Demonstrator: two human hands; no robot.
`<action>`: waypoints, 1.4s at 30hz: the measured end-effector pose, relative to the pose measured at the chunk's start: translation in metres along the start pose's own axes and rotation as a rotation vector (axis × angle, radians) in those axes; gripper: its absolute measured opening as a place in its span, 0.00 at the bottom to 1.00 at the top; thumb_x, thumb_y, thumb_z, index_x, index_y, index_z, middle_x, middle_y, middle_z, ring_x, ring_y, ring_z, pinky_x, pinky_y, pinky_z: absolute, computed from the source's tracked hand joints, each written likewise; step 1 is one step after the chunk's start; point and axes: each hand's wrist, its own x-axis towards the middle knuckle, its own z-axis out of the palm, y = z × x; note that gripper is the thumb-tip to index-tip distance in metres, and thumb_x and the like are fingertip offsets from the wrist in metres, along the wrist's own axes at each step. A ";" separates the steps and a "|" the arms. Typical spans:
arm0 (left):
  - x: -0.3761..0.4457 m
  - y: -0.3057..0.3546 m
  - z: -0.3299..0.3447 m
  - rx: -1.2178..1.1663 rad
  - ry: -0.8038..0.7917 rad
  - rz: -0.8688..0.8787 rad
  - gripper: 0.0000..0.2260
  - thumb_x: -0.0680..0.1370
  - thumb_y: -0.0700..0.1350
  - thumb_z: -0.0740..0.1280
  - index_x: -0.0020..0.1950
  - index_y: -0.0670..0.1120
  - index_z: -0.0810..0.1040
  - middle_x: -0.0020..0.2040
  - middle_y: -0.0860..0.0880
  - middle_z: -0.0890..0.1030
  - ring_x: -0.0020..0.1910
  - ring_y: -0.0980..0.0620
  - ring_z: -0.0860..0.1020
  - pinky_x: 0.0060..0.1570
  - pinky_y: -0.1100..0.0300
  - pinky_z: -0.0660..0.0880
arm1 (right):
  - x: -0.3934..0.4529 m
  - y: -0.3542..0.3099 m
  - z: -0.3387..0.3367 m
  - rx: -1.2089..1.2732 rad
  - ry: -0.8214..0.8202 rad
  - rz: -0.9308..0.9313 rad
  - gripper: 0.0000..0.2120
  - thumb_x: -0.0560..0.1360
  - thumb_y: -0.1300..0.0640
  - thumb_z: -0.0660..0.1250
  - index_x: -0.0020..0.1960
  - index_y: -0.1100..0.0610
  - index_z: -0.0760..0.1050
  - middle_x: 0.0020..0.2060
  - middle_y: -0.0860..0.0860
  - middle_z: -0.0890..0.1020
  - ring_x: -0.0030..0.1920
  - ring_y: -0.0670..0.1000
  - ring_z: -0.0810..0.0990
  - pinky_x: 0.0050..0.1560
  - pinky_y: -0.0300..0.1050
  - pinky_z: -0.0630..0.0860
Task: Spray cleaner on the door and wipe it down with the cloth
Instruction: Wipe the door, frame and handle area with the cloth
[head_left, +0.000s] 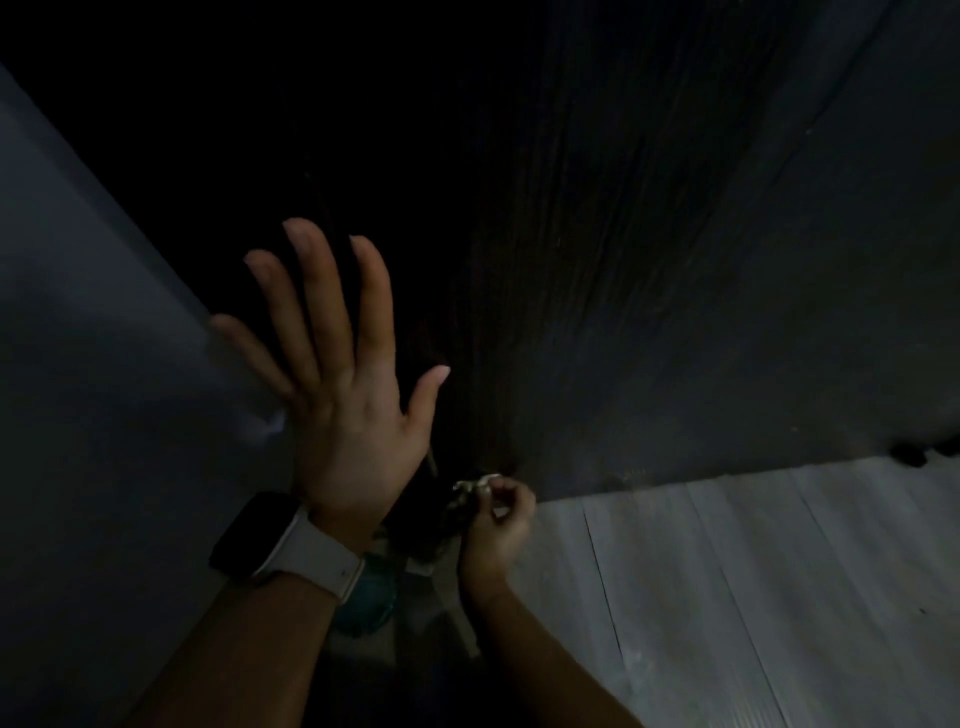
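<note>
The dark wooden door (597, 260) fills the middle of the dim view. My left hand (343, 374) is raised with fingers straight and spread, palm toward the door's left edge, and wears a watch on a white strap. Lower down, my right hand (496, 519) has its fingers curled and pinches a small shiny metal fitting (475, 486) on the door; the light is too poor to tell whether this is a latch or a handle. I can make out neither a spray bottle nor a cloth with certainty.
A pale grey wall (93, 338) runs along the left. Light wooden floor planks (753, 597) lie at the lower right. A teal object (370, 597) sits below my left wrist, too dark to identify. A small dark thing (545, 454) lies at the door's foot, far right.
</note>
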 end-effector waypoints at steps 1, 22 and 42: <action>0.000 0.000 0.000 0.007 -0.001 -0.002 0.50 0.68 0.54 0.76 0.74 0.49 0.42 0.71 0.37 0.44 0.70 0.34 0.44 0.65 0.31 0.44 | -0.002 -0.011 -0.004 0.006 -0.012 -0.036 0.13 0.73 0.72 0.67 0.46 0.54 0.75 0.43 0.50 0.79 0.42 0.39 0.78 0.44 0.31 0.74; -0.001 -0.006 0.002 0.014 -0.004 0.037 0.51 0.71 0.53 0.73 0.77 0.50 0.36 0.74 0.46 0.35 0.73 0.51 0.26 0.69 0.45 0.28 | -0.019 -0.122 -0.005 0.356 0.145 -0.055 0.09 0.74 0.70 0.68 0.42 0.57 0.77 0.43 0.58 0.82 0.46 0.51 0.81 0.52 0.48 0.77; -0.003 0.001 -0.005 -0.058 0.025 0.020 0.51 0.69 0.49 0.75 0.79 0.47 0.43 0.78 0.50 0.32 0.77 0.48 0.34 0.72 0.43 0.32 | 0.004 -0.193 -0.047 0.477 0.083 0.010 0.09 0.75 0.71 0.66 0.44 0.59 0.77 0.39 0.53 0.82 0.37 0.42 0.82 0.36 0.31 0.76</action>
